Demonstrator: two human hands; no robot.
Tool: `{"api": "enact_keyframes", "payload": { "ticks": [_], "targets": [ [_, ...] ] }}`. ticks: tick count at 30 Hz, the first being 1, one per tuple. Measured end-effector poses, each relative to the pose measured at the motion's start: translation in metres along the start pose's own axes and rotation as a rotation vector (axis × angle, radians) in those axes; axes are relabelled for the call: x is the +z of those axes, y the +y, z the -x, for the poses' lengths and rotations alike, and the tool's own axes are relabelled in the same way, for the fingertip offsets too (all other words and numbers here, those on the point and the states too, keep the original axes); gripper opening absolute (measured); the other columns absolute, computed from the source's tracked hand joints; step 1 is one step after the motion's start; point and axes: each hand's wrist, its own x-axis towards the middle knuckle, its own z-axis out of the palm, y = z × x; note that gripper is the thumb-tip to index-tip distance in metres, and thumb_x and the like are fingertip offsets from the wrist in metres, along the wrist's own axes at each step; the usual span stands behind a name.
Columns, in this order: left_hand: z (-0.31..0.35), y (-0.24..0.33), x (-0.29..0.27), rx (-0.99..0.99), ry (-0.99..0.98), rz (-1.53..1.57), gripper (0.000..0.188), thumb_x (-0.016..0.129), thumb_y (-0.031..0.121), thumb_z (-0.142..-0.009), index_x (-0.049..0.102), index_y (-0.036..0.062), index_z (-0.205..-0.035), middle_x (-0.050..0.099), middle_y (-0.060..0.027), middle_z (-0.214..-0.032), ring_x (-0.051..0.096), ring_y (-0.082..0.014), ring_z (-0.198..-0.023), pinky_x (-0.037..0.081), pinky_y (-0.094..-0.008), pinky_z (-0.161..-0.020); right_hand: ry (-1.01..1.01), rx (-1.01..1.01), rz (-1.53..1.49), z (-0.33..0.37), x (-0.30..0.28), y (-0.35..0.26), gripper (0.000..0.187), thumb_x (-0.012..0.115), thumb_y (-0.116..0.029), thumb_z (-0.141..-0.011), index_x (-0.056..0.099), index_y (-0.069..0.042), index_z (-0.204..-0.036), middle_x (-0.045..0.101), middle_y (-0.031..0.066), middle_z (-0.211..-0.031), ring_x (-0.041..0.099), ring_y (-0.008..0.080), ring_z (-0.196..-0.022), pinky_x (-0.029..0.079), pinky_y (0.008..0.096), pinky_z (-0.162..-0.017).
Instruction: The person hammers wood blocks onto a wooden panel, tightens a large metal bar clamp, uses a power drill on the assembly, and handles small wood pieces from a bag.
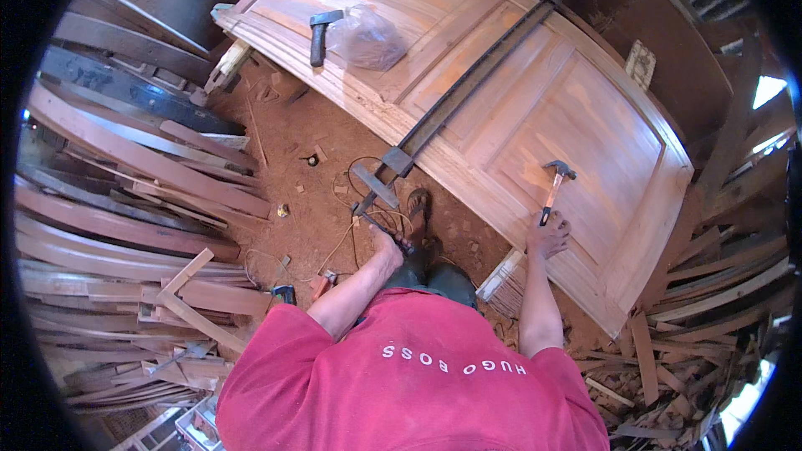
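A panelled wooden door (576, 129) lies raised above the floor in front of me. Across its width runs a long metal bar clamp (468, 88), its screw end sticking out past the near edge. My left hand (389, 248) is low by that screw end, its fingers closed round the clamp's handle, partly hidden. On the right part of the door lies a claw hammer (555, 190), head away from me. My right hand (548, 236) rests on the door's near edge, fingers extended, just below the end of the hammer handle; I cannot tell if they touch.
A clear plastic bag (368, 38) and a short dark-handled tool (321, 37) lie on the door's left part. Curved wooden boards (142, 146) are stacked at left, offcuts (693, 359) at right. A cord (338, 244) trails over the dusty floor (322, 129).
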Motion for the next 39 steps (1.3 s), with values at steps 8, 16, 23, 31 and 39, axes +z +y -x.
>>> {"api": "enact_keyframes", "payload": {
  "ticks": [8,16,23,31,39],
  "targets": [
    [0.136,0.166,0.068,-0.106,0.110,0.190,0.051,0.063,0.040,-0.087,0.048,0.0080,-0.124,0.056,-0.0208,-0.114,0.060,-0.0308,-0.097,0.055,-0.0336,-0.070,-0.009,0.030,0.042,-0.002,-0.005,0.014,0.049,0.066,-0.048,-0.080,0.057,-0.021,-0.120,0.050,0.0128,-0.128,0.048,0.0345,-0.119,0.039,0.0546,-0.093],
    [0.145,0.124,0.024,0.474,-0.258,-0.560,0.028,0.071,0.026,-0.089,0.055,0.0092,-0.106,0.062,-0.0094,-0.092,0.066,-0.0183,-0.074,0.054,-0.0283,-0.063,0.077,-0.200,-0.275,0.038,-0.034,-0.005,0.038,0.069,-0.032,-0.082,0.063,-0.013,-0.114,0.056,0.0141,-0.122,0.050,0.0362,-0.117,0.041,0.0515,-0.094],
    [0.141,0.168,0.024,1.487,-0.101,-1.690,0.022,0.064,0.029,-0.086,0.057,0.0094,-0.079,0.064,-0.0153,-0.071,0.064,-0.0365,-0.061,0.051,-0.0464,-0.052,-0.833,-0.053,-1.042,0.167,0.015,-0.085,0.024,0.064,-0.022,-0.092,0.064,-0.005,-0.110,0.067,0.0067,-0.090,0.065,0.0195,-0.080,0.053,0.0335,-0.069],
    [0.055,0.269,0.049,1.138,-0.150,-1.896,0.022,0.055,0.029,-0.091,0.056,0.0068,-0.092,0.068,-0.0218,-0.084,0.065,-0.0453,-0.075,0.050,-0.0560,-0.067,-1.186,0.048,-1.035,0.230,0.147,-0.149,0.033,0.047,-0.033,-0.101,0.062,-0.004,-0.104,0.066,0.0076,-0.088,0.065,0.0199,-0.073,0.051,0.0369,-0.058],
    [-0.080,0.323,0.021,0.834,-0.602,-2.123,0.035,0.053,0.040,-0.094,0.063,0.0070,-0.096,0.067,-0.0233,-0.094,0.064,-0.0447,-0.084,0.050,-0.0547,-0.072,-0.890,1.047,-1.436,0.313,0.082,-0.232,0.039,0.049,-0.012,-0.092,0.046,-0.015,-0.131,0.061,0.0082,-0.104,0.061,0.0262,-0.099,0.051,0.0496,-0.077]
  ]
}}
